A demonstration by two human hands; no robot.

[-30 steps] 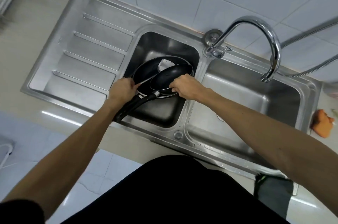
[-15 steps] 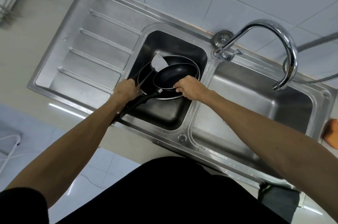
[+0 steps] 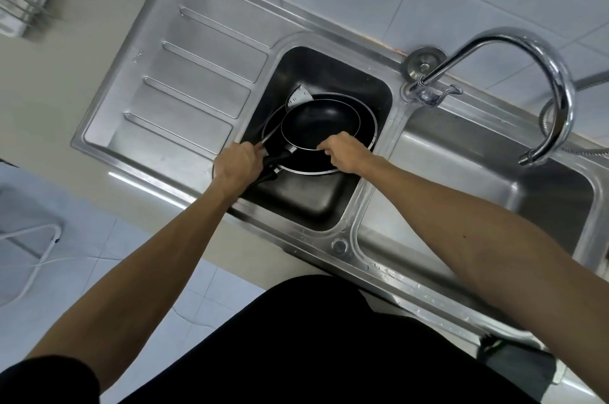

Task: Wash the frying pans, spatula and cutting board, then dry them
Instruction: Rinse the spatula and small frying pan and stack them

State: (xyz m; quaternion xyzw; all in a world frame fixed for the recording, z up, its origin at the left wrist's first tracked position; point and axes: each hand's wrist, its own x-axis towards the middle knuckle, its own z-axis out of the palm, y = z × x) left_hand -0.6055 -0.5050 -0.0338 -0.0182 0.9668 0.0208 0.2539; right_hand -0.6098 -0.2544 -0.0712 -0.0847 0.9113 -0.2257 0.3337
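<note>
Grip of the left hand (image 3: 235,166) clamped round the pan handles and spatula (image 3: 299,96) stem; right hand (image 3: 346,153) pinching the rim of the small pan (image 3: 319,126).
Small pan sits inside the large pan (image 3: 313,161), over the left sink (image 3: 296,207) basin; I'd set them down level before loosening either grip.

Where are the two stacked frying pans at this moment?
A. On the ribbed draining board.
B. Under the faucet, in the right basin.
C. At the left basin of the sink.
C: the small pan nests in the large pan, and both lie within the outline of the left basin.
</note>
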